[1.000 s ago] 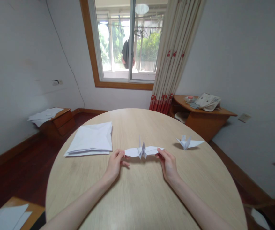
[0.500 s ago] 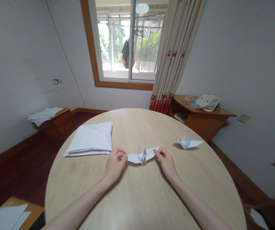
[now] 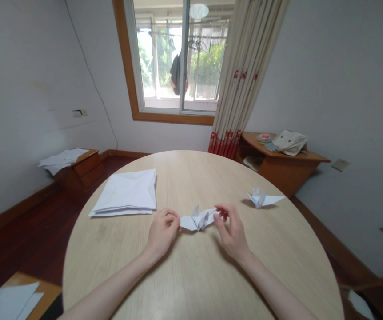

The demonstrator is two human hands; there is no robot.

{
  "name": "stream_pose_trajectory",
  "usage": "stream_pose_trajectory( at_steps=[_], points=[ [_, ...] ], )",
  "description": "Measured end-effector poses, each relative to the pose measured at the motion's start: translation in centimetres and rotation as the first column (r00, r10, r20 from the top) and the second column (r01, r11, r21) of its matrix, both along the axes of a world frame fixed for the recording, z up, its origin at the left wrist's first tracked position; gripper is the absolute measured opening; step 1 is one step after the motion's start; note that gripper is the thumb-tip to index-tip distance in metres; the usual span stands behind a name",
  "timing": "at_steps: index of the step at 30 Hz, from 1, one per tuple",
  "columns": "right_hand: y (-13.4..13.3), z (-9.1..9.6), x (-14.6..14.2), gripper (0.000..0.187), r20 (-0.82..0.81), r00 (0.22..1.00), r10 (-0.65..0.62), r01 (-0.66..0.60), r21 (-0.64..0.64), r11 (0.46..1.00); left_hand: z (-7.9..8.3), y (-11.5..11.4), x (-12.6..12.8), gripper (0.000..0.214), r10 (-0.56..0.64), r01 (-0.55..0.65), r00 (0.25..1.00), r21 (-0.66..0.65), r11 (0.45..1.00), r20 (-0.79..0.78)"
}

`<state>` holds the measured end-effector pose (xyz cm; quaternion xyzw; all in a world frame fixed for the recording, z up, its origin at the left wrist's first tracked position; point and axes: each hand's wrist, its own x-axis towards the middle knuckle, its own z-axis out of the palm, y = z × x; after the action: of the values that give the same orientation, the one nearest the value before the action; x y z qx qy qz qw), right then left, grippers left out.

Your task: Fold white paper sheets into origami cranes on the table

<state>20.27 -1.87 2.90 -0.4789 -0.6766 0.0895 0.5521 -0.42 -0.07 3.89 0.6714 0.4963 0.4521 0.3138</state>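
Observation:
A white folded paper crane (image 3: 196, 222) is low over the middle of the round table, its wings spread to both sides. At its left wing tip, my left hand (image 3: 164, 231) pinches the paper between thumb and curled fingers. My right hand (image 3: 233, 231) has its thumb on the near side of the right wing and its bent fingers on the far side, around the wing's end. A second white paper crane (image 3: 260, 200) stands by itself farther right, touched by neither hand.
A stack of white paper (image 3: 125, 193) lies at the table's left (image 3: 191, 284). Beyond the table are a low wooden cabinet (image 3: 86, 168) with papers, a wooden desk (image 3: 288, 164) with a cloth bag, a window and a curtain (image 3: 241, 80). More sheets (image 3: 8, 302) are at lower left.
My right hand has shifted its hold on the right wing, its thumb and fingers now wider apart. The crane has tilted and turned slightly. My left hand has moved a little to the right.

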Motion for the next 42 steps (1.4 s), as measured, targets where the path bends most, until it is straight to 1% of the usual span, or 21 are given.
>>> stream_pose_trajectory(
  at_steps=[2, 3, 5, 13, 19, 23, 26, 30, 34, 35, 37, 39, 42],
  points=[
    [-0.2, 0.0, 0.0, 0.016, 0.056, 0.989, 0.137, -0.133, -0.072, 0.988, 0.0, -0.1, 0.1, 0.034, -0.001, 0.002, 1.0, 0.01, 1.0, -0.004],
    [-0.2, -0.1, 0.0, 0.017, 0.07, 0.981, 0.178, -0.171, -0.1, 0.98, 0.0, -0.2, 0.1, 0.034, -0.003, 0.003, 1.0, 0.015, 1.0, -0.007],
    [-0.2, -0.4, 0.0, 0.018, 0.087, 0.974, 0.211, -0.199, -0.131, 0.971, 0.0, -0.2, 0.1, 0.035, -0.009, 0.01, 1.0, 0.022, 1.0, -0.015],
    [0.2, -0.6, -0.1, 0.015, 0.17, 0.957, 0.235, -0.205, -0.181, 0.962, -0.3, -0.4, 0.2, 0.035, -0.06, 0.062, 0.997, 0.034, 0.997, -0.052],
    [0.4, -0.8, -0.1, 0.01, 0.161, 0.95, 0.268, -0.239, -0.179, 0.955, -0.3, -0.5, 0.1, 0.033, -0.079, 0.081, 0.995, 0.035, 0.996, -0.054],
    [0.7, -0.9, 0.1, 0.013, 0.151, 0.951, 0.27, -0.241, -0.184, 0.953, -0.3, -0.5, 0.1, 0.032, -0.099, 0.1, 0.994, 0.032, 0.994, -0.043],
    [0.9, -1.0, 0.3, 0.014, 0.138, 0.956, 0.258, -0.231, -0.184, 0.955, -0.3, -0.4, 0.1, 0.032, -0.125, 0.125, 0.992, 0.016, 0.992, -0.008],
    [1.1, -1.3, 0.5, 0.014, 0.109, 0.967, 0.23, -0.207, -0.195, 0.959, -0.5, -0.1, 0.0, 0.033, -0.146, 0.148, 0.986, -0.025, 0.989, 0.083],
    [1.0, -1.4, 0.4, 0.011, 0.055, 0.969, 0.239, -0.22, -0.233, 0.947, -0.9, 0.0, 0.2, 0.02, -0.15, 0.166, 0.974, -0.081, 0.983, 0.168],
    [1.0, -1.4, 0.3, 0.011, 0.039, 0.967, 0.252, -0.235, -0.246, 0.94, -1.0, -0.1, 0.3, 0.021, -0.155, 0.177, 0.969, -0.102, 0.979, 0.192],
    [0.9, -1.3, 0.1, 0.011, 0.008, 0.961, 0.278, -0.266, -0.272, 0.925, -1.2, -0.1, 0.4, 0.031, -0.183, 0.217, 0.955, -0.129, 0.968, 0.234],
    [0.7, -1.2, -0.1, 0.011, -0.018, 0.954, 0.298, -0.29, -0.296, 0.91, -1.2, -0.2, 0.4, 0.039, -0.234, 0.27, 0.943, -0.132, 0.954, 0.235],
    [0.4, -0.9, -0.3, 0.013, -0.035, 0.945, 0.325, -0.319, -0.327, 0.89, -1.0, -0.3, 0.4, 0.034, -0.321, 0.334, 0.938, -0.102, 0.937, 0.128]
  ],
)
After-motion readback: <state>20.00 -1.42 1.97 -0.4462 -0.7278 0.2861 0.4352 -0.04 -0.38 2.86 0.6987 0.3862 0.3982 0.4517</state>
